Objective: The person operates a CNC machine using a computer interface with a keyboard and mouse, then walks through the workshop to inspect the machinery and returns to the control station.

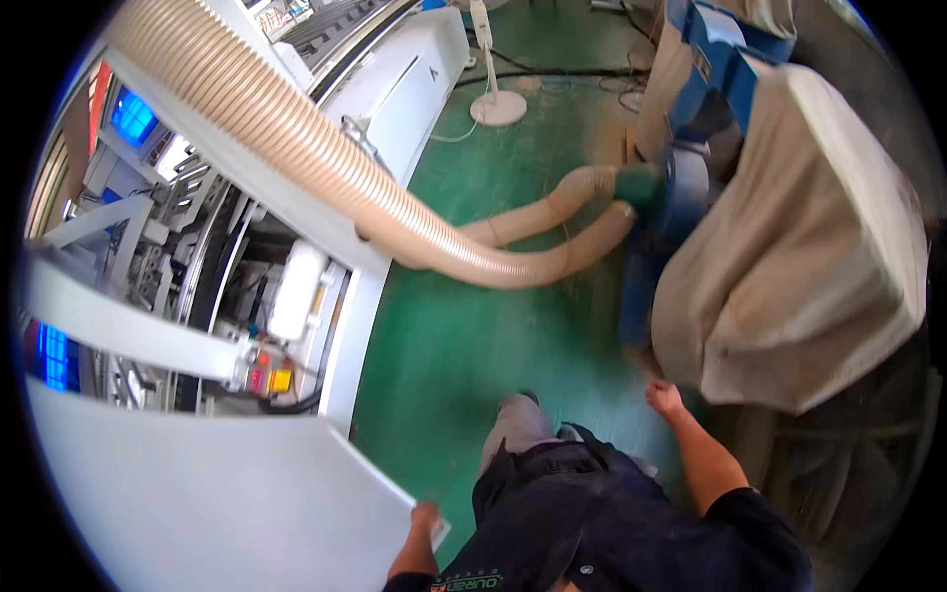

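My left hand (425, 514) is low in the picture, at the edge of a large white panel (217, 483). It overlaps the panel's edge, but its fingers are blurred and I cannot tell whether it grips it. A small pale patch shows just beside that hand. Out to the right, my right hand (665, 398) is raised with its fingers curled in, and nothing shows in it. Nearest to it is a big beige cloth dust bag (789, 257) hanging from a blue dust collector (681, 187).
A thick ribbed hose (326, 163) crosses from the upper left to the collector, low over the green floor (464, 345). On the left, a white-framed machine (365, 306) exposes its inner parts. A stand with a round base (498, 109) and dark cables lie further ahead.
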`<move>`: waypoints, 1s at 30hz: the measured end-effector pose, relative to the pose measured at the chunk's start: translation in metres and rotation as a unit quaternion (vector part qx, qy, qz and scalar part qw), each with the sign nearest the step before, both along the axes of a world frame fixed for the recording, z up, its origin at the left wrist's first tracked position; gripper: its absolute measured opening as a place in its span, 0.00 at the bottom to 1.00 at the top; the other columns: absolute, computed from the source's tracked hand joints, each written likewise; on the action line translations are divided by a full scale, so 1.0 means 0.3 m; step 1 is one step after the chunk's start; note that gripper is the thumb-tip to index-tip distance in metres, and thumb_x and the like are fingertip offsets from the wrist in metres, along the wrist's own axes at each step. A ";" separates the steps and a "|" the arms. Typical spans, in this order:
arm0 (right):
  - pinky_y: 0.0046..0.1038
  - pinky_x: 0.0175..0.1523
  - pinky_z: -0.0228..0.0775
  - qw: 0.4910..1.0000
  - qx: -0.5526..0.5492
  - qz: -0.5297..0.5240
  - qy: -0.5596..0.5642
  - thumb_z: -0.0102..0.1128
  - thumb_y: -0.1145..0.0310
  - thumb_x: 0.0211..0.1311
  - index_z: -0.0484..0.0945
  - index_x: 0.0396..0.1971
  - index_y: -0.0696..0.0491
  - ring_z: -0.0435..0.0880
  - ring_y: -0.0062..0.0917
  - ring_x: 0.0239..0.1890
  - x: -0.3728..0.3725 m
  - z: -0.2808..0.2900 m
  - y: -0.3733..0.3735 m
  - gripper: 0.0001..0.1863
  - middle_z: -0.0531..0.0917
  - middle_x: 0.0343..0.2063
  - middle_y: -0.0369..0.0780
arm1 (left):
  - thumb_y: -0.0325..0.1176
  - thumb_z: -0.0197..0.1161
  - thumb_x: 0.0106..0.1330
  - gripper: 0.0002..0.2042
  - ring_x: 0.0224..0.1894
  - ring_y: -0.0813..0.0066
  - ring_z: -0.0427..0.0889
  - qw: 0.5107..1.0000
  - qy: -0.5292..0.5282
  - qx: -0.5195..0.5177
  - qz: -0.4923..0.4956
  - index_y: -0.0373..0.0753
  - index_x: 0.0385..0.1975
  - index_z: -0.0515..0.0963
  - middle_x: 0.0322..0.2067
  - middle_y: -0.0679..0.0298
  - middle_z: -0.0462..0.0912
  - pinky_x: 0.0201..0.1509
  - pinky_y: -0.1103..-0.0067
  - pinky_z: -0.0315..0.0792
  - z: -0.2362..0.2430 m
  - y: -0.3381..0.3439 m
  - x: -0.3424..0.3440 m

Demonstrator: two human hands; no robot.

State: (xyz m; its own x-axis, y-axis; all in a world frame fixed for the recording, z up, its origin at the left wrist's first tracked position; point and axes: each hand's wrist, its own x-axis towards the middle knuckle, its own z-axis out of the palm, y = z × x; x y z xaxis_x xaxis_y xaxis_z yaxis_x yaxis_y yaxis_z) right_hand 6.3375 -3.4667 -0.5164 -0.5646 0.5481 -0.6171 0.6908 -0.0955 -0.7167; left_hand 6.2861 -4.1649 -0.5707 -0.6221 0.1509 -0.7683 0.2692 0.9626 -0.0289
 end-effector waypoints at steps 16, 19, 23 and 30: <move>0.30 0.44 0.74 0.978 0.178 0.088 -0.071 0.60 0.60 0.57 0.80 0.41 0.59 0.83 0.28 0.37 -1.402 0.155 0.828 0.19 0.85 0.35 0.44 | 0.34 0.54 0.70 0.15 0.34 0.78 0.79 0.719 -0.043 0.656 0.225 0.30 0.50 0.73 0.35 0.62 0.83 0.43 0.81 0.73 0.666 2.089 -2.465; 0.31 0.38 0.75 0.987 0.039 -0.024 -0.153 0.61 0.59 0.57 0.81 0.38 0.58 0.84 0.28 0.32 -1.593 0.028 1.053 0.17 0.84 0.33 0.44 | 0.32 0.53 0.70 0.14 0.34 0.78 0.79 0.708 0.027 0.677 0.198 0.29 0.50 0.73 0.34 0.62 0.83 0.43 0.81 0.73 0.837 2.323 -2.796; 0.34 0.41 0.76 0.920 0.175 0.315 -0.151 0.61 0.62 0.56 0.81 0.31 0.55 0.84 0.33 0.36 -1.847 -0.305 1.328 0.11 0.84 0.29 0.41 | 0.30 0.56 0.66 0.14 0.34 0.79 0.79 0.780 0.001 0.582 0.231 0.28 0.48 0.74 0.32 0.61 0.82 0.42 0.81 0.73 0.559 2.522 -3.126; 0.26 0.53 0.70 0.979 -0.080 0.142 -0.124 0.51 0.67 0.63 0.76 0.50 0.56 0.79 0.27 0.47 -3.140 0.079 1.793 0.17 0.81 0.44 0.42 | 0.38 0.63 0.62 0.13 0.33 0.77 0.79 0.884 -0.208 0.402 0.117 0.35 0.39 0.80 0.30 0.61 0.82 0.40 0.78 0.73 0.786 3.131 -3.597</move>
